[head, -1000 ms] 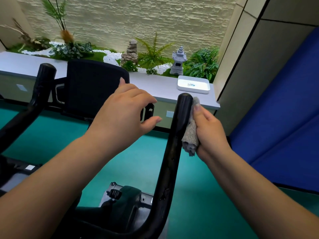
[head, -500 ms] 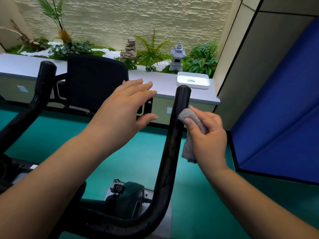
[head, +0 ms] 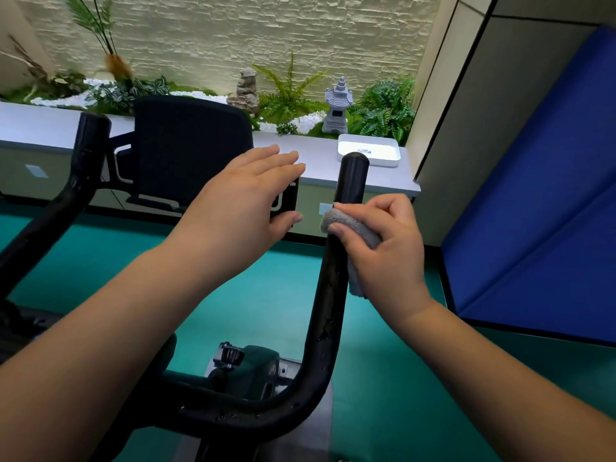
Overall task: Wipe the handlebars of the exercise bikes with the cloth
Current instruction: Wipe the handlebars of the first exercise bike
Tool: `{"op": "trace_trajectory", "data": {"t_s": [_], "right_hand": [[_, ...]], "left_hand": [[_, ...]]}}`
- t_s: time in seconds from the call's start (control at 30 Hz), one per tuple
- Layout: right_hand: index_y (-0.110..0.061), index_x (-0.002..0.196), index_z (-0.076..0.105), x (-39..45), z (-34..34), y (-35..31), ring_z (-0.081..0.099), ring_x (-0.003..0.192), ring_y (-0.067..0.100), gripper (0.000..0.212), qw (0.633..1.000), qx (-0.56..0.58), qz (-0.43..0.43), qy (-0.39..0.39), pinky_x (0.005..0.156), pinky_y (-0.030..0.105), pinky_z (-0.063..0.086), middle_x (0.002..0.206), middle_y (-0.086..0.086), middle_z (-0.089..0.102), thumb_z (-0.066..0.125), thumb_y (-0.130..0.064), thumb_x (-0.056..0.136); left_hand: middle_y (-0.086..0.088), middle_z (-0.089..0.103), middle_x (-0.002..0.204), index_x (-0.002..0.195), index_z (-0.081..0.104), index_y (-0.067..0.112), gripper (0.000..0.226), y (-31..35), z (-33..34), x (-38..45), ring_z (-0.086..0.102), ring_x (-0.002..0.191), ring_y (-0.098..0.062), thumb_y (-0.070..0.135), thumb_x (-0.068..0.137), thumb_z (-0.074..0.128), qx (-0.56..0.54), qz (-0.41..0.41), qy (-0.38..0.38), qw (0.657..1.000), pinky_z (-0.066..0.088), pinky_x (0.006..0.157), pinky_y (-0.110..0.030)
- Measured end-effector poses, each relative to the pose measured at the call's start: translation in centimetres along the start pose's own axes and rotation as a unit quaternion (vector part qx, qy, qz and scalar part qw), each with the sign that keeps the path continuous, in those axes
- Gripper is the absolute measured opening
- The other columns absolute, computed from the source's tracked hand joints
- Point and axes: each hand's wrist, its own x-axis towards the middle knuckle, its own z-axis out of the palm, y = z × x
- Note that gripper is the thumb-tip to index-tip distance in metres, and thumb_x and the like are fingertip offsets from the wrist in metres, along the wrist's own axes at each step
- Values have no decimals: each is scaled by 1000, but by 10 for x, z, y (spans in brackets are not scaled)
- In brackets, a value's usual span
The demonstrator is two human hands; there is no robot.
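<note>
Cloth [head: 358,233] sits bunched under my right hand [head: 386,248], pressed against the upper part of the right handlebar [head: 328,295], a little below its rounded end cap; my thumb and fingertips pinch the grey fabric against the black tube, so that hand is clasped on the cloth and not on the bar itself. To do this stroke well, I judge I should wrap the cloth further round the tube so the far side gets rubbed too, keep steady pressure, and run it the whole length from cap down to the bend, where the coating looks scuffed and speckled; a loose tail of cloth hangs below my palm and could slip free if I ease my pinch. My right wrist is bent inward, forearm coming up from the lower right. My left hand [head: 246,208] is flat and spread, fingers straight and together, gripping nothing, held over the black console [head: 186,151] between the bars; whether it touches the console I cannot tell. The left handlebar [head: 71,181] stands apart, untouched.
</note>
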Motion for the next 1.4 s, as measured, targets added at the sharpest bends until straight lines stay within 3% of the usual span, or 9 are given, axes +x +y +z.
{"op": "trace_trajectory", "data": {"t_s": [0.13, 0.33, 0.5, 0.77, 0.9, 1.03, 1.17, 1.27, 1.4], "right_hand": [[-18, 104, 73, -34, -5, -4, 50, 92, -10, 27, 999, 27, 41, -24, 85, 3, 37, 93, -2, 47, 76, -8, 78], [-22, 102, 74, -33, -4, -11, 49, 86, -7, 27, 998, 14, 62, -16, 82, 2, 35, 90, -7, 46, 78, -11, 77], [-19, 104, 73, -21, -3, -12, 48, 87, -9, 24, 998, 2, 63, -31, 81, 1, 34, 91, -8, 44, 76, -15, 80], [-21, 104, 74, -57, -11, -12, 50, 90, -2, 27, 998, 14, 42, -49, 81, 5, 38, 93, -2, 48, 77, -17, 78], [-27, 100, 71, -24, 0, -7, 49, 87, -8, 25, 994, 52, 92, 8, 85, 2, 35, 93, -8, 44, 76, -15, 79], [-30, 96, 69, -60, 0, -7, 55, 91, -2, 21, 988, 89, 124, 26, 85, 6, 38, 98, 0, 55, 74, -18, 80], [-26, 98, 64, -80, 7, -5, 62, 94, 7, 7, 949, 162, 265, 51, 87, 28, 49, 100, -3, 66, 63, -26, 91], [-19, 112, 63, -48, 19, 3, 66, 98, 13, 23, 897, 248, 363, 51, 91, 37, 52, 105, -1, 70, 51, -33, 98], [-9, 104, 66, -34, 17, 0, 64, 70, 15, 38, 832, 349, 431, 18, 70, 33, 55, 79, 4, 68, 43, -39, 100]], "left_hand": [[2, 44, 146, 140, 46, 15, 64, 2, 1, -3, 31, 139, -18, 28, 82, 72, 11, 5, -2, 1000, 21, 111, -27], [1, 44, 146, 140, 46, 14, 66, 5, 0, -7, 33, 139, -20, 23, 80, 74, 19, 3, -1, 1000, 33, 109, -40], [2, 40, 149, 143, 41, 16, 67, 5, -1, -8, 29, 141, -18, 23, 83, 71, 26, 8, -11, 1000, 26, 112, -33], [1, 44, 146, 141, 44, 15, 66, 7, 1, -9, 33, 139, -20, 19, 82, 72, 28, 3, 2, 1000, 32, 110, -38], [0, 43, 147, 142, 43, 14, 66, 8, -1, -10, 33, 139, -21, 18, 82, 72, 32, 2, -2, 999, 32, 110, -40], [2, 41, 148, 143, 41, 16, 67, 9, -2, -12, 30, 140, -19, 18, 84, 70, 30, -1, -4, 1000, 33, 109, -40], [2, 41, 148, 144, 40, 15, 66, 9, -1, -12, 30, 140, -19, 18, 84, 69, 33, 1, -4, 999, 25, 111, -32], [2, 40, 148, 144, 40, 16, 66, 8, -2, -11, 29, 141, -18, 19, 85, 68, 34, -2, -9, 999, 20, 112, -29], [5, 39, 149, 145, 38, 18, 65, 8, -2, -10, 28, 141, -16, 21, 86, 67, 34, -5, -12, 999, 17, 112, -26]]}}
